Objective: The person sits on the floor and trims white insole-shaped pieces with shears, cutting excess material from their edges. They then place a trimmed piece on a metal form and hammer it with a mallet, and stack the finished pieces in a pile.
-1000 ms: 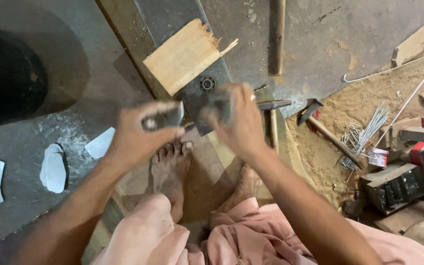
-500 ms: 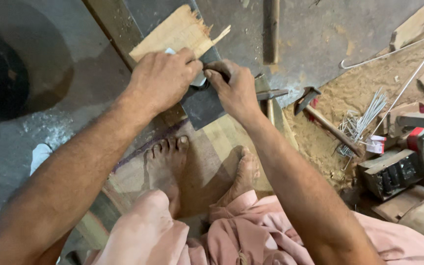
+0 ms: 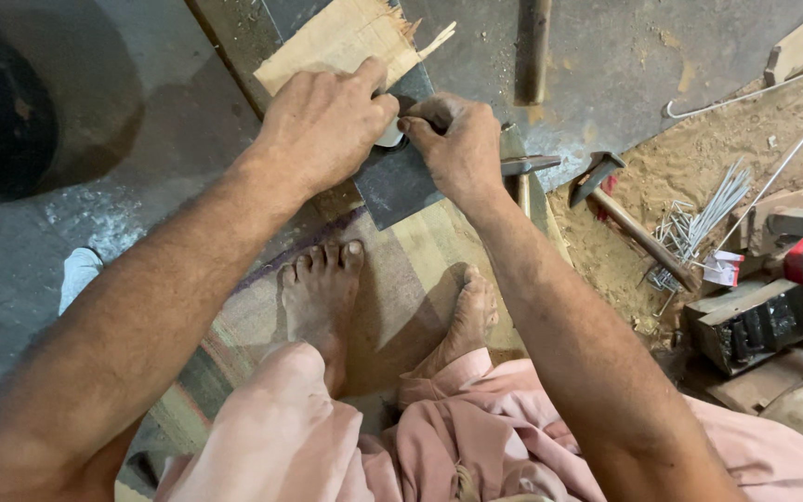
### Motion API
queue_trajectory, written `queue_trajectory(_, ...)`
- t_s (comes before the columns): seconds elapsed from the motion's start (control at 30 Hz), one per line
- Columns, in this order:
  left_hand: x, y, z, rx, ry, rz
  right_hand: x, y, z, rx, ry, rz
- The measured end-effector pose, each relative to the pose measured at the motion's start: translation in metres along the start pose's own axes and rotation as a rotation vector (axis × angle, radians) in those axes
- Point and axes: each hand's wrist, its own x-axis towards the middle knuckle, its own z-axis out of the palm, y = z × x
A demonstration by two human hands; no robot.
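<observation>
My left hand [image 3: 327, 121] is closed over a small pale metal piece [image 3: 390, 138], pressing it down on a dark grey metal plate [image 3: 397, 186]. My right hand [image 3: 457, 144] meets it from the right, its fingertips pinched on a dark narrow metal piece [image 3: 417, 122] that is mostly hidden. Both hands sit at the near edge of a pale wooden board with a splintered end [image 3: 346, 37]. A grey metal tool [image 3: 524, 165] pokes out from under my right hand. Below my hands, my bare feet [image 3: 318, 297] rest on a striped mat.
A hammer [image 3: 629, 218] lies on sawdust to the right, next to a bunch of long nails [image 3: 699, 223]. A wooden stick [image 3: 536, 46] lies at the top. Blocks and a red-and-black tool [image 3: 773, 297] crowd the right edge. White scraps [image 3: 76, 274] dot the grey floor at left.
Both hands have moved up and away from my body, from above the feet to the dark plate by the splintered board, and now press close together there.
</observation>
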Motion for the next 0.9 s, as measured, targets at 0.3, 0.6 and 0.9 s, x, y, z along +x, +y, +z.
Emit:
queue_trajectory(0.3, 0.002, 0.004, 0.003, 0.093, -0.040, -0.015, 0.000, 0.000, 0.001, -0.052, -0.016, 0.061)
queue_trajectory(0.6, -0.001, -0.010, 0.004, -0.234, 0.210, -0.098, 0.003, -0.004, 0.000, -0.129, -0.017, 0.031)
queue_trajectory(0.9, -0.004, -0.012, -0.014, -1.859, 0.281, -1.033, 0.003, -0.004, -0.001, -0.141, -0.015, 0.044)
